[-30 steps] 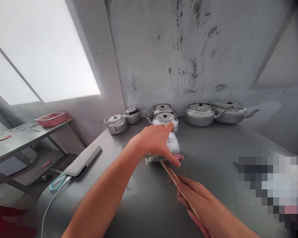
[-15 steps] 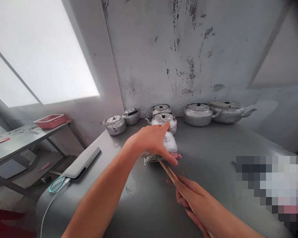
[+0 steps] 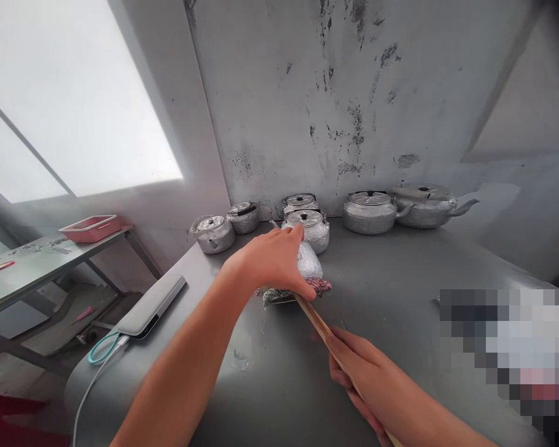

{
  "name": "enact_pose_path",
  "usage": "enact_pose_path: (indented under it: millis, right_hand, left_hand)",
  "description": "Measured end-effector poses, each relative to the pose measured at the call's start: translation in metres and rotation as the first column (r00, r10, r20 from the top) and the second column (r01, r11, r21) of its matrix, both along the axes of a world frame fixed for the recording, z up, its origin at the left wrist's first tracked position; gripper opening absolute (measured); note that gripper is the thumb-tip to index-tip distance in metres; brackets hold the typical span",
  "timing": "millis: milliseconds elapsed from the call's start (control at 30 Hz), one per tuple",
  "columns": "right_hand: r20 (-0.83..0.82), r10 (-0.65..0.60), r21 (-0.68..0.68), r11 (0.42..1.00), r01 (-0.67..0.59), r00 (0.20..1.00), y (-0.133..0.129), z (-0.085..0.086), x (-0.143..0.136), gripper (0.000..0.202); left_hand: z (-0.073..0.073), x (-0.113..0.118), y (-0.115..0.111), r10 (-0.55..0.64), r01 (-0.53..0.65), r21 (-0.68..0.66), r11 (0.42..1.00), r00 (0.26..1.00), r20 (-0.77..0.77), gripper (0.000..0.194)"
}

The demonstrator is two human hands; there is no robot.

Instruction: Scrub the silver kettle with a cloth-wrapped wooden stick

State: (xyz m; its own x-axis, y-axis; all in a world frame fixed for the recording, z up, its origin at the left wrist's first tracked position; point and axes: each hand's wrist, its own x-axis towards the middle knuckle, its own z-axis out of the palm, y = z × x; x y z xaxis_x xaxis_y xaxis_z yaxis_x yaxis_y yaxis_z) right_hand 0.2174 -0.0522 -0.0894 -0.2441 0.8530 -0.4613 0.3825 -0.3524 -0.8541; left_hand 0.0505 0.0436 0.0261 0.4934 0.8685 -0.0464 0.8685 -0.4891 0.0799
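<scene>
My left hand (image 3: pixel 272 261) curves over a rounded, crinkled silver object (image 3: pixel 310 261), thumb on its near side; the hand hides much of it, so its kind is unclear. Against its near edge lies a braided red, green and white cord (image 3: pixel 320 285), partly under my thumb. My right hand (image 3: pixel 356 366) is wrapped round a long wooden stick (image 3: pixel 314 318), which slants up to the cord below my left thumb. Just behind the silver object stands a silver kettle (image 3: pixel 314 234) with a black lid knob.
More silver kettles, such as a wide one (image 3: pixel 370 214), line the wall on the grey table (image 3: pixel 270 397). A grey power bank (image 3: pixel 151 307) with a cable lies left. A pink basket (image 3: pixel 92 230) sits on a side table. A blurred patch (image 3: pixel 531 347) covers the right edge.
My left hand, the silver object and the cord have shifted slightly left and toward me. My right hand keeps its grip on the stick. The view has moved a little.
</scene>
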Motion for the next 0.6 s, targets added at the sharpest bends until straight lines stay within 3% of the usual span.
enact_pose_path:
  millis: [100,267,433,600]
  right_hand:
    - [0.015,0.003,0.008,1.000,-0.003,1.000,-0.001,0.000,0.000,0.041]
    - [-0.005,0.005,0.058,0.998,-0.005,1.000,-0.005,-0.002,0.001,0.042]
    - [0.035,0.027,0.125,0.992,-0.032,0.999,-0.003,-0.004,0.003,0.041]
    - [0.058,0.018,0.101,0.995,-0.024,0.998,0.000,-0.007,0.003,0.044]
  left_hand:
    - [-0.003,0.001,-0.002,-0.007,0.007,0.027,1.000,1.000,-0.003,0.083]
    - [-0.002,0.000,0.001,0.007,-0.009,-0.116,0.993,1.000,-0.015,0.101]
    - [0.000,-0.004,0.005,-0.030,0.029,-0.124,0.992,1.000,-0.007,0.124]
    - [-0.001,-0.009,0.009,-0.055,0.050,-0.127,0.991,0.998,-0.029,0.120]
